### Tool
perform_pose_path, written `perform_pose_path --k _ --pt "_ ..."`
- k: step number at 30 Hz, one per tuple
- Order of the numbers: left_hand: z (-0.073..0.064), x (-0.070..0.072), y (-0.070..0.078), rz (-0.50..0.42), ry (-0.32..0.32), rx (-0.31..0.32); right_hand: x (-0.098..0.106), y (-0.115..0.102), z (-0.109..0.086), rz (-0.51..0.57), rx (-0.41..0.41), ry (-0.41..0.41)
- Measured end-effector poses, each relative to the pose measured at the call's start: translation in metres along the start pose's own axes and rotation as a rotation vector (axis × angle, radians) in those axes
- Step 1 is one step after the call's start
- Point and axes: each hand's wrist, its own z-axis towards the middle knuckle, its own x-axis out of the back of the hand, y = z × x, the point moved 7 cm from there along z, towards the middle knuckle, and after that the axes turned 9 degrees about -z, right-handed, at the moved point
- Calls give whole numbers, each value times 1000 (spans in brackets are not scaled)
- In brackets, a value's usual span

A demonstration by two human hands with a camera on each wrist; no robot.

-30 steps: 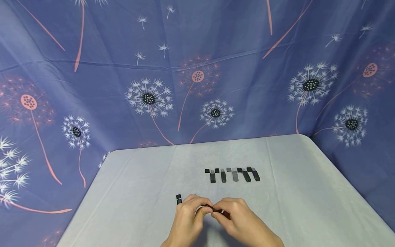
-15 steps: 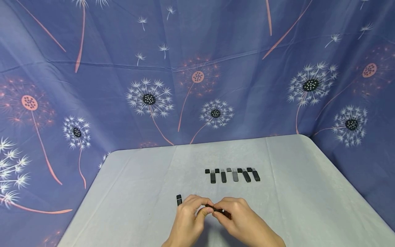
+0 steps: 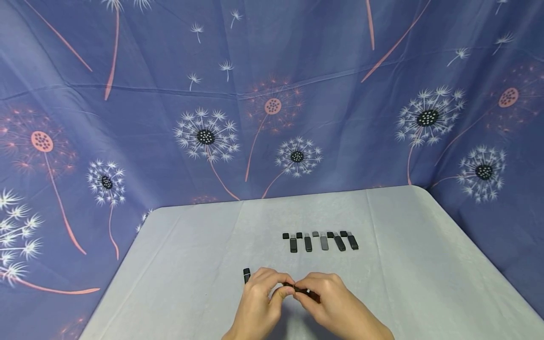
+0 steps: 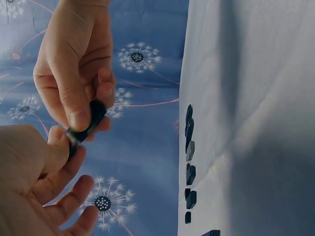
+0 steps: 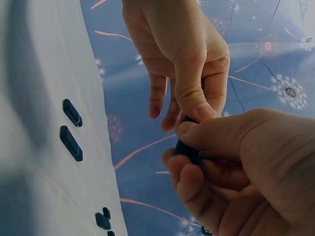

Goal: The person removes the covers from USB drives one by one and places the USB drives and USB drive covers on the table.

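Note:
My right hand (image 3: pixel 329 297) pinches a black USB flash drive (image 4: pixel 93 120) between thumb and fingers, low over the near part of the table. Facing it, my left hand (image 3: pixel 261 295) pinches the drive's dark cap end (image 4: pixel 73 149). A small pale, blurred bit shows between the two ends in the left wrist view, so I cannot tell how far apart they are. The fingertips of both hands meet around the drive and cover much of it. Just beyond my left hand lies another black flash drive (image 3: pixel 247 275), partly hidden; the right wrist view shows two capped drives (image 5: pixel 71 143) on the table.
Farther back on the white-covered table (image 3: pixel 191 255) several flash drives lie in a row, uncapped, among them a grey one (image 3: pixel 324 242). Small caps (image 3: pixel 285 235) lie beside their connector ends. A blue dandelion-print cloth (image 3: pixel 340 118) hangs behind the table.
Both hands stay almost in place. The drive in my right fingers has turned slightly, and a small light spot on it now shows.

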Motion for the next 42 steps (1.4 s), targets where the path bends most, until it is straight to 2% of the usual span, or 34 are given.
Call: perform_pose_path --k 2,5,8,10,12,17,19,21,25,29,32,36,42 --pt "1 5 -1 16 24 10 1 3 -2 -5 -24 -1" --pt "2 12 -5 22 45 63 4 10 -4 -12 -82 8" --pt "3 17 -9 1 36 120 8 17 -6 -7 -144 10" --pt "3 18 -10 -2 29 122 9 19 -6 -9 -169 -3" --pt "2 19 -10 2 29 94 10 20 -5 -32 -167 -5" --pt "3 20 -5 1 45 -41 16 19 -1 -116 -105 40" --pt "3 20 -5 -12 39 -56 17 20 1 -130 -97 39" --pt "4 20 -8 -25 28 -31 19 23 4 -139 -120 12" --pt "9 17 -18 -37 16 69 21 31 10 -177 -163 -42" --pt "15 15 -28 -44 23 135 26 38 19 -227 -159 -13" --pt "19 16 -33 -60 39 167 27 43 25 -225 -184 8" --pt "28 19 -35 -40 43 177 28 48 35 -199 -234 16" --pt "39 21 -35 28 34 155 27 53 48 -205 -256 41"
